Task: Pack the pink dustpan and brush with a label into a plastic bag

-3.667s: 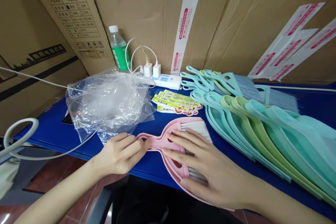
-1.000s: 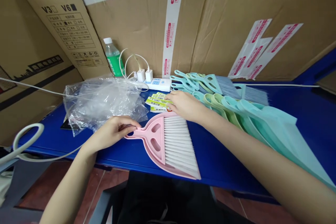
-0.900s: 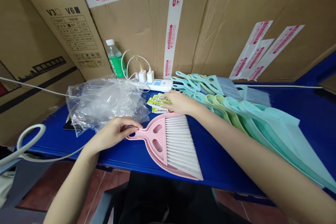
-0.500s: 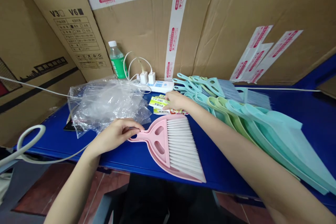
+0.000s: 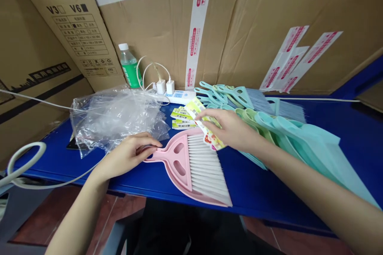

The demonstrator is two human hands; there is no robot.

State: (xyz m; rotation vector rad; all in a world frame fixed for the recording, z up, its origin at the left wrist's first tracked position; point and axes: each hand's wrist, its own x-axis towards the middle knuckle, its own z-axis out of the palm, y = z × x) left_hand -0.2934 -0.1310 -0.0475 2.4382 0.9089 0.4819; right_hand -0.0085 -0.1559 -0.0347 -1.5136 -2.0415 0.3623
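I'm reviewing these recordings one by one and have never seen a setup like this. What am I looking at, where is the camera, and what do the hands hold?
There is no machine here: these are a person's own two bare hands. Every picture comes from one camera worn on the head, looking forward and down. The left hand holds the handle end of a pink brush, which lies on a matching dustpan. The right hand holds a printed card. On the blue table, more cards lie behind the brush, clear plastic bags to the left, and green and turquoise dustpans and brushes to the right. At the back are a bottle and a power strip.
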